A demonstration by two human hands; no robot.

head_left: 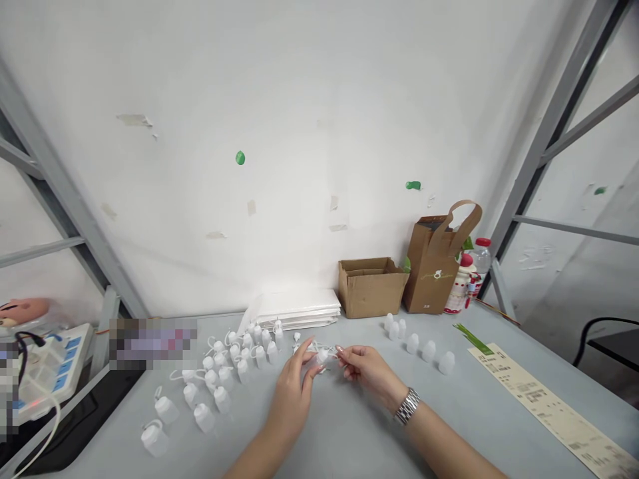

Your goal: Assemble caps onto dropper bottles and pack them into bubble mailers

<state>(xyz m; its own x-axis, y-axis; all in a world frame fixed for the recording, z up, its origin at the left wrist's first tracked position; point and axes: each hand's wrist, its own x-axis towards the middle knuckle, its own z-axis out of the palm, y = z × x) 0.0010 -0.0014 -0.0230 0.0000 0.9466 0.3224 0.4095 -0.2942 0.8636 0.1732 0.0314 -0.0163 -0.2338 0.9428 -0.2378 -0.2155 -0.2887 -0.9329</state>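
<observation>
My left hand (295, 386) pinches a small white capped piece (322, 356) near the middle of the grey table. Beside it on the right, my right hand (363, 371), with a metal watch on the wrist, pinches a thin white cord joined to that piece. On the left stand several small translucent white bottles (204, 418) with looped cords. A few more white pieces without visible cords (428, 350) are in a loose row on the right. Just behind my hands lies a small white cap with a loop (297, 337).
Flat white packages (294, 307), an open cardboard box (372, 293) and a brown paper bag (432, 279) stand by the wall. Bottles (482, 256) are beside the bag. Printed label strips (544, 399) lie right, a power strip (62, 369) left.
</observation>
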